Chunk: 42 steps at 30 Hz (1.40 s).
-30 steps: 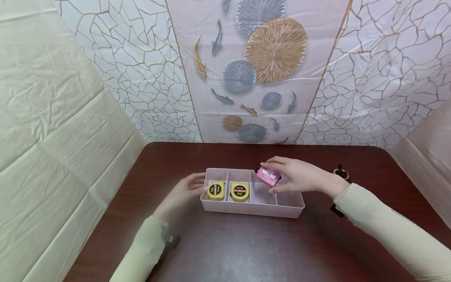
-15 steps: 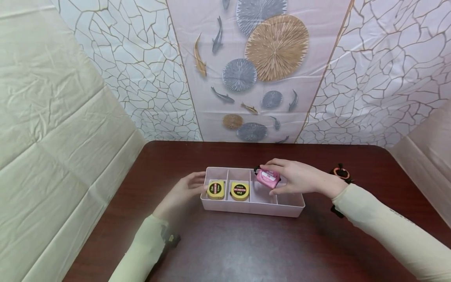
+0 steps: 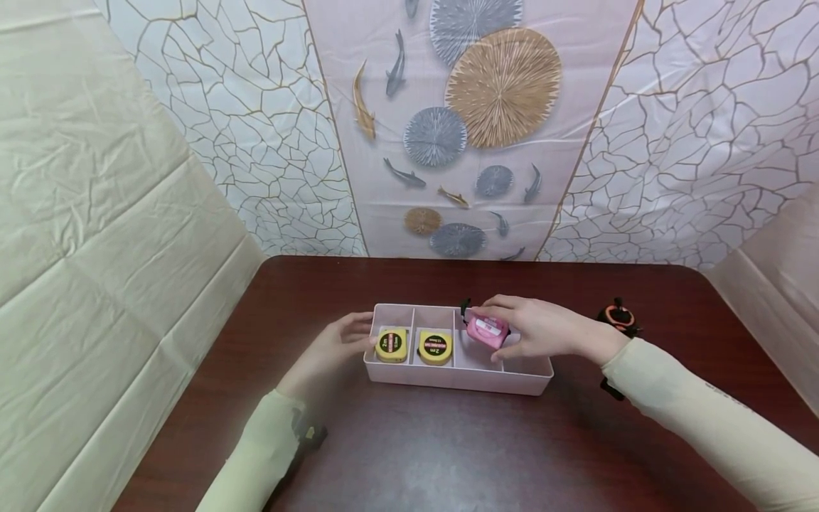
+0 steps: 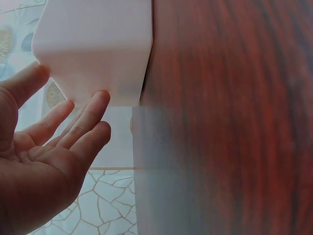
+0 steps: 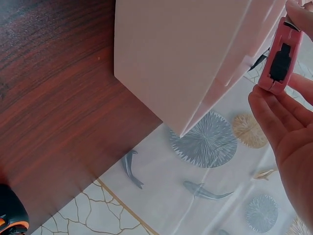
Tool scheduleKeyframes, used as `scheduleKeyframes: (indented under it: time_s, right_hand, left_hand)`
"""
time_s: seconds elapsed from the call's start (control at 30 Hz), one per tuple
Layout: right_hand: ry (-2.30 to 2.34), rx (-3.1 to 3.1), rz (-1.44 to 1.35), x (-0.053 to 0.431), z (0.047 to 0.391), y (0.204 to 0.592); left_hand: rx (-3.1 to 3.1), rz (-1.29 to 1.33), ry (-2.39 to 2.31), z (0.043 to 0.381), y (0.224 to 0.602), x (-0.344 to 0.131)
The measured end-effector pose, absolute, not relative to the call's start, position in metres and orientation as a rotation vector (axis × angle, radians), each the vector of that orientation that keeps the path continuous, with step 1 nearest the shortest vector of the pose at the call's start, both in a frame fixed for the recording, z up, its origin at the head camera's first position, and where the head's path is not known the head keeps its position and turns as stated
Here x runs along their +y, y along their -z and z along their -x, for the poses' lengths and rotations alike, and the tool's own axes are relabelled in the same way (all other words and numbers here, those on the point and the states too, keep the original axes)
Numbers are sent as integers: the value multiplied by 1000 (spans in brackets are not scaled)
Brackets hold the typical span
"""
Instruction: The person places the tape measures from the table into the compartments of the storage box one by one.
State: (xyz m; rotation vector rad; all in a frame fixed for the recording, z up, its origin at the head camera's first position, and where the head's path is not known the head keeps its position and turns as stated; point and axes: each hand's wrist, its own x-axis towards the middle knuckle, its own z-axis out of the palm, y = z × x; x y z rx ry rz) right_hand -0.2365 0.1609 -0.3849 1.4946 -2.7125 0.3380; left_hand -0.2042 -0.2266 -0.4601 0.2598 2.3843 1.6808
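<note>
A pale pink divided box (image 3: 456, 378) stands on the table. Two yellow tape measures (image 3: 391, 345) lie in its two left compartments, one in each. Over the third compartment, my right hand (image 3: 544, 328) pinches a pink tape measure (image 3: 488, 331) between thumb and fingers. It is tilted, with a black strap at its far left corner; the right wrist view shows its pink edge with a black part (image 5: 281, 62). At the box's left end, my left hand (image 3: 333, 352) rests its loosely extended fingertips on the wall, as the left wrist view (image 4: 95, 51) of the box shows.
A black and orange tape measure (image 3: 618, 315) lies on the dark wood table (image 3: 448, 448), right of the box and behind the right wrist. Patterned cloth (image 3: 499, 178) hangs behind the table. Pale cloth walls (image 3: 109, 249) flank both sides.
My right hand has lowered the pink tape measure slightly toward the third compartment, and its strap now stands up more. The left hand and the box have stayed in place.
</note>
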Motion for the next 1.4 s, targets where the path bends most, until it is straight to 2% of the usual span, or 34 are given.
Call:
scheduleKeyframes:
  time_s: [1.03,1.4]
  right_hand:
    - [-341,-2732,-1518,160,233,398]
    - [-343,-2744,-1529,157,232,398]
  left_hand:
    - [2361,-205,-1680,204,462,-228]
    - [2372,-174,-1665,188,433,-217]
